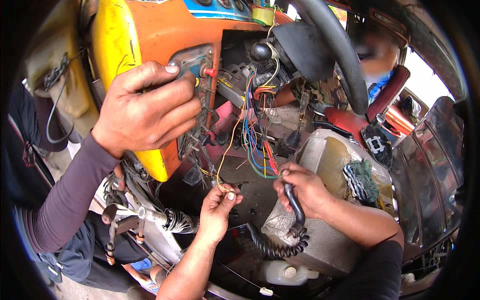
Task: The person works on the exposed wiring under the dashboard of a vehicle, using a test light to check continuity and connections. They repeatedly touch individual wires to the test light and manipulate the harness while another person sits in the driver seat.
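Observation:
My left hand (217, 215), low at the centre, pinches the end of a thin yellow wire (226, 150) that hangs from the steering column. To its right, my right hand (307, 195) is closed round a thick black cable (299, 210), coiled lower down, with the ends of a bundle of coloured wires (254, 142) at its fingertips. The bundle hangs below the steering wheel (350, 75) and a black-knobbed lever (261, 51). A co-worker's hand (147, 105), in a dark sleeve, rests over the switch panel (200, 65) on the orange dashboard (165, 25), hiding part of it.
A worn seat (325, 240) with a striped cloth (361, 182) is at right. A person (375, 55) sits beyond the wheel. A plastic jug (280, 272) lies below the seat. Loose cables (122, 180) and a metal tube fitting (150, 215) are at lower left, beside the floor mat (245, 170).

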{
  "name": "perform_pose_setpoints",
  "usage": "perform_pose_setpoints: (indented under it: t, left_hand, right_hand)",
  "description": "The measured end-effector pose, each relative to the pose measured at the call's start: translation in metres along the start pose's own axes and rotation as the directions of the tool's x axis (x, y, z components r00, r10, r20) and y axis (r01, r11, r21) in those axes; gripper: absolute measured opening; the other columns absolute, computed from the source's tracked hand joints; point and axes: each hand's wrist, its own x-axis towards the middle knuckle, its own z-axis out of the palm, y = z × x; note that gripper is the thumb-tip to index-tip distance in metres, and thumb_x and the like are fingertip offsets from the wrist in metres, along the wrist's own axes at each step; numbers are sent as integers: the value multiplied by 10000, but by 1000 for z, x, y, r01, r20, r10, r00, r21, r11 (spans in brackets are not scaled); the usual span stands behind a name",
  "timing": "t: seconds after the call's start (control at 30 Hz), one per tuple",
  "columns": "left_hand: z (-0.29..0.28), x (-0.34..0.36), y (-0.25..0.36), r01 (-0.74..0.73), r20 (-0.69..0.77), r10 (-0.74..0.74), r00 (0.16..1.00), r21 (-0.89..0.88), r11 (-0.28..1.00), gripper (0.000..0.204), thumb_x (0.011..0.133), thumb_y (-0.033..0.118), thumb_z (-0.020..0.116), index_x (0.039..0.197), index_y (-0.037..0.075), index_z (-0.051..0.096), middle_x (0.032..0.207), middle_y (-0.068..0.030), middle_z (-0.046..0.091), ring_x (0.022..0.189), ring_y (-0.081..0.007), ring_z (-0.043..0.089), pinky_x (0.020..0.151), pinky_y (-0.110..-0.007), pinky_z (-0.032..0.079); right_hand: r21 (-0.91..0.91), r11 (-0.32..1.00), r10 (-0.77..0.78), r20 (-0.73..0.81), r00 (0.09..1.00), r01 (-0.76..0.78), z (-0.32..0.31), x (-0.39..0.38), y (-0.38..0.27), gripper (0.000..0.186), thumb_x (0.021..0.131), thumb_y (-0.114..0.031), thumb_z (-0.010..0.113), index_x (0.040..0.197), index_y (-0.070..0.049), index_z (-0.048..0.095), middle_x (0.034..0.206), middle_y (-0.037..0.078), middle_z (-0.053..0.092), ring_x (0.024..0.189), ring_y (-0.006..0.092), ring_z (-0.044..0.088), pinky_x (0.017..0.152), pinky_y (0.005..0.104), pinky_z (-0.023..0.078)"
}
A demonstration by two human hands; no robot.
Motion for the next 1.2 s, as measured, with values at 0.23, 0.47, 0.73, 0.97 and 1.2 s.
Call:
perform_pose_setpoints:
  t: [0.23,0.47,0.73,0.97,1.2]
  left_hand:
    - [-11,-3,-5,-25,13,26,1000,-33,999,93,1073,153,623,1095,63,630,1043,-9,644,945,-123,636,882,-291,523]
    - [-17,-2,-7,-52,24,54,998,-46,998,94,1070,154,627,1094,64,630,1046,-12,645,944,-126,637,884,-294,523]
    - [-19,-3,-5,-77,38,79,996,-60,995,95,1067,155,632,1092,64,630,1050,-16,646,943,-128,638,886,-296,523]
    - [-23,-3,-7,-84,46,87,995,-66,994,96,1063,156,637,1090,64,630,1054,-19,647,942,-131,639,888,-299,523]
    - [-23,-2,-6,-90,52,94,994,-74,993,97,1060,157,641,1088,65,630,1057,-22,648,941,-133,640,890,-301,523]
  right_hand:
    - [-46,990,135,100,986,-131,3,0,0,115,1084,-228,533,1112,-117,529,877,75,584,586,176,600,486,309,515]
    - [-77,991,120,139,983,-110,1,2,1,99,1083,-205,531,1108,-110,541,876,80,585,593,179,604,488,306,507]
    - [-88,991,115,129,985,-104,-1,4,3,105,1086,-202,525,1091,-97,532,879,108,569,589,208,627,492,323,530]
    - [-75,992,116,158,981,-105,-1,4,4,110,1101,-221,517,1073,-115,528,875,80,589,596,178,618,486,298,516]
    - [-64,989,144,141,979,-136,0,4,3,109,1105,-224,517,1060,-125,527,870,69,602,599,161,617,487,286,520]
